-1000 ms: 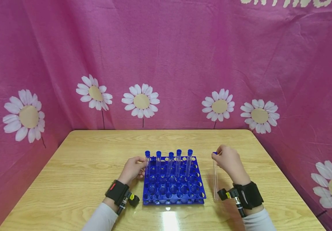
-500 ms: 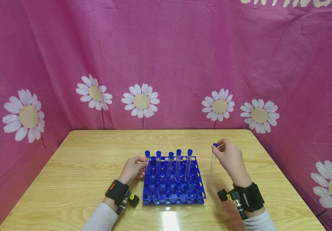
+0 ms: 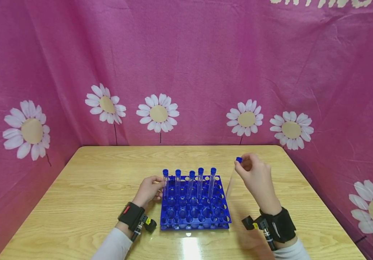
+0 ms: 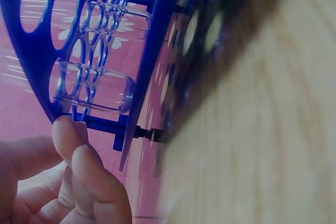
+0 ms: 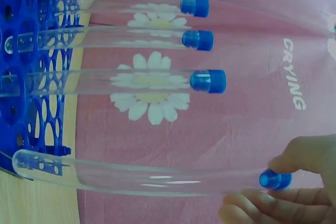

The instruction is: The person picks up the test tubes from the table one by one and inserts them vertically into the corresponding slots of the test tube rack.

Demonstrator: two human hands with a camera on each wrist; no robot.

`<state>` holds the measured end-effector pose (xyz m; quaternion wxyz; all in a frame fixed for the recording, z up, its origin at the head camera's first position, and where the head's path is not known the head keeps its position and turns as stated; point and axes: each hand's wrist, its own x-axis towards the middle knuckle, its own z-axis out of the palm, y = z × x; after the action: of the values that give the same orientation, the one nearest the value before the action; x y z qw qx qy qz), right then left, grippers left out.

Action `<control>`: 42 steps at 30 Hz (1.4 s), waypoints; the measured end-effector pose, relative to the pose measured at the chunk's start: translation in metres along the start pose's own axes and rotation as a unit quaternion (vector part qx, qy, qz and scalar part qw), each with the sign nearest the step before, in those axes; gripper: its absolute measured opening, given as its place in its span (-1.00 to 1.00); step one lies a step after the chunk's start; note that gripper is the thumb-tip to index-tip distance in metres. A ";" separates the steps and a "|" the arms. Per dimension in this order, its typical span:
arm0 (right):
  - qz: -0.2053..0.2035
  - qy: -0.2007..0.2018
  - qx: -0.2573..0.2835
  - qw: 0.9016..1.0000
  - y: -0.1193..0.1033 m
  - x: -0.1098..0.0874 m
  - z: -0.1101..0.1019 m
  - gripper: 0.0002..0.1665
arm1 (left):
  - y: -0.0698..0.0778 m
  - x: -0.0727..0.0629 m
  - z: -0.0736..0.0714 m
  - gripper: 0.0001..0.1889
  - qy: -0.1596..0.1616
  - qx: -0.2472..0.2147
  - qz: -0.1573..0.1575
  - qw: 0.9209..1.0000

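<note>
A clear test tube point(image 5: 136, 177) with a blue cap point(image 3: 239, 159) is held by my right hand point(image 3: 254, 175), thumb and fingers pinching it at the cap. The tube slants, its rounded lower end just off the right side of the blue test tube rack point(image 3: 194, 216). Several other capped tubes point(image 3: 212, 182) stand upright in one row of the rack. My left hand point(image 3: 149, 190) is at the rack's left side; in the left wrist view its fingertips point(image 4: 67, 137) pinch the edge of the upper plate, below a tube end point(image 4: 94, 87).
The rack stands on a light wooden table point(image 3: 92, 187), its front rows of holes without tubes. A pink curtain point(image 3: 186, 72) printed with daisies hangs behind and at both sides. Each wrist wears a black strap point(image 3: 277, 224) with a small camera.
My right hand has lifted the test tube off the table and moved it left toward the rack, its lower end swinging left. The left hand and rack have stayed put.
</note>
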<state>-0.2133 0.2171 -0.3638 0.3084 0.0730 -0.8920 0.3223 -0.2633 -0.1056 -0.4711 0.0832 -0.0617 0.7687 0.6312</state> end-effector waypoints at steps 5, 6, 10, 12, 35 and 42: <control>-0.023 0.006 0.005 1.000 -0.002 -0.002 0.004 -0.77 | 0.000 0.000 0.001 -0.84 -0.001 0.002 0.004 1.000; -0.025 0.007 0.007 1.000 -0.002 -0.002 0.005 -0.77 | -0.001 0.000 0.001 -0.84 -0.002 0.002 0.004 1.000; -0.033 0.001 0.015 0.999 -0.002 -0.003 0.009 -0.79 | -0.002 0.002 0.002 -0.84 -0.002 -0.002 0.004 1.000; -0.036 -0.008 0.019 0.999 -0.002 -0.003 0.011 -0.79 | -0.003 0.002 0.002 -0.84 -0.001 -0.003 0.005 1.000; 0.020 -0.143 -0.007 0.990 -0.004 -0.003 0.018 -0.75 | -0.003 0.002 0.002 -0.84 0.002 0.004 0.001 1.000; 0.020 -0.147 -0.004 0.989 -0.004 -0.003 0.018 -0.74 | -0.003 0.003 0.001 -0.84 0.002 0.006 0.001 1.000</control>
<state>-0.2189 0.2028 -0.3740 0.1676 0.1002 -0.9304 0.3103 -0.2653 -0.1052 -0.4747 0.0810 -0.0620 0.7728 0.6264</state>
